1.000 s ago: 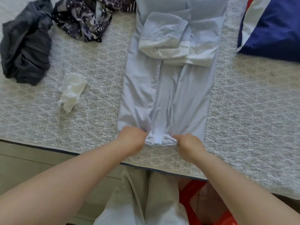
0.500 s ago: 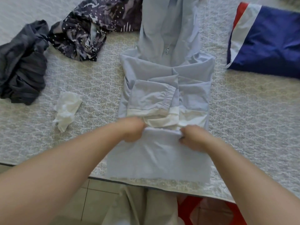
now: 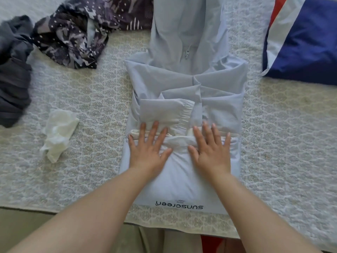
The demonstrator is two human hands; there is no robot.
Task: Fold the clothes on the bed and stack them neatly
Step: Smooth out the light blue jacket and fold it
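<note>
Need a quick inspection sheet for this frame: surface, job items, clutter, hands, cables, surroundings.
Surface: bed cover, patterned, pale.
Job's things: light blue jacket, bottom part folded up over the sleeves, hood still flat; patterned garment and dark grey garment crumpled at far left, unfolded.
Clutter: crumpled white cloth left of the jacket.
Hands: left hand and right hand flat on the fold, fingers spread.
Cables: nothing seen.
Surroundings: blue, white and red pillow far right; floor at the bottom edge.

The jacket [image 3: 182, 189] bears "sunscreen" in dark letters, upside down, on its near folded edge; smaller print beside it is unreadable.
</note>
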